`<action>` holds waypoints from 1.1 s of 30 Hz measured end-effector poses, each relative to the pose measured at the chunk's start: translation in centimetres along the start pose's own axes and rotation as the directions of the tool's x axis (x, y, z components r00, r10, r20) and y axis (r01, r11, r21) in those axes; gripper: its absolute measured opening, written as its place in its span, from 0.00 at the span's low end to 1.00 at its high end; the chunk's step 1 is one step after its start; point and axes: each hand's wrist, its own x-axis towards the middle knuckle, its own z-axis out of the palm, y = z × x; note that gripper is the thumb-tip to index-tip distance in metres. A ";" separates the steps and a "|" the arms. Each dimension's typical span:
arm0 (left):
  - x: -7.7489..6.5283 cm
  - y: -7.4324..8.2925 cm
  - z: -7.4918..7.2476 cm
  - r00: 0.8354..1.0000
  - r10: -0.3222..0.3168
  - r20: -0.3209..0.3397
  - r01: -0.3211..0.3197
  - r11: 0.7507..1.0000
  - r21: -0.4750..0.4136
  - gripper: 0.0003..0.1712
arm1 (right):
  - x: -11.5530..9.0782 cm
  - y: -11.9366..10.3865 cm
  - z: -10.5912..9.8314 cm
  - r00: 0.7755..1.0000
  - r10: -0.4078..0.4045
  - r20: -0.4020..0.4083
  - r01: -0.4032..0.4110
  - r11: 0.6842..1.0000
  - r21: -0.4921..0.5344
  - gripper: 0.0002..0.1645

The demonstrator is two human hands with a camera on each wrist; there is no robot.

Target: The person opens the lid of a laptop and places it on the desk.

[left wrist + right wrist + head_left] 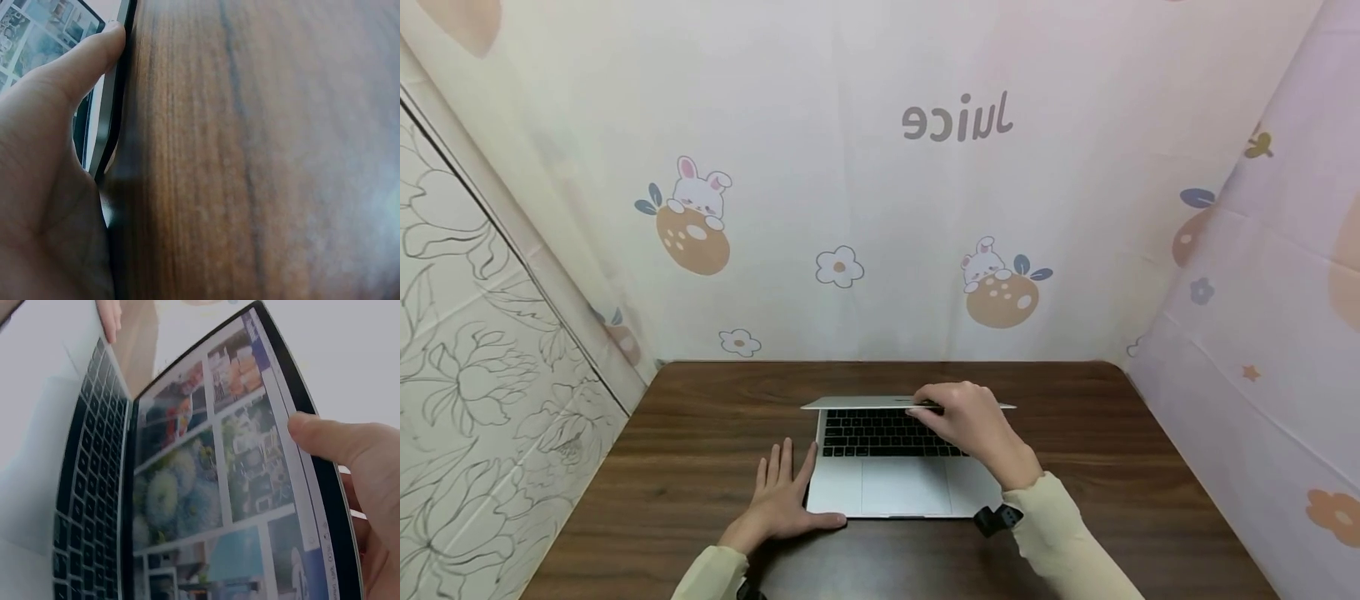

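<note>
A silver laptop [904,487] with black keys lies on the table, its lid [865,402] tilted forward over the keyboard. My right hand [966,421] pinches the lid's upper edge, thumb on the screen side and fingers behind. From the right wrist the lit screen [181,487] shows a grid of pictures, with my right thumb [319,434] over its border. My left hand [782,500] rests at the laptop's left side, fingers spread straight on the table. Its thumb [94,56] lies along the front left corner of the base in the left wrist view.
The dark wood table [700,467] has rounded far corners. Behind it hangs a pale curtain [842,192] printed with rabbits, fruit and flowers; more printed cloth [490,358] hangs at the left. A small black device [997,520] sits on my right wrist.
</note>
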 end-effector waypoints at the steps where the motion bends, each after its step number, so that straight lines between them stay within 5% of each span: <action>1: 0.0 0.0 0.0 1.000 -0.001 0.000 0.001 1.000 0.001 0.80 | -0.1 -0.1 0.0 1.000 0.027 -0.006 -0.027 1.000 0.012 0.07; 7: 0.0 -0.1 0.1 1.000 -0.004 -0.003 0.004 1.000 -0.003 0.80 | -0.4 -0.3 0.3 0.994 0.100 -0.033 -0.097 0.991 0.087 0.07; 21: 0.0 0.0 0.1 1.000 -0.001 -0.006 0.001 1.000 0.001 0.80 | 0.4 0.7 0.4 0.995 0.064 -0.079 -0.058 0.996 0.069 0.06; 33: 0.0 0.0 0.2 1.000 -0.004 -0.021 0.004 1.000 0.008 0.79 | 1.6 0.9 0.0 0.992 0.119 -0.047 -0.111 0.983 0.143 0.05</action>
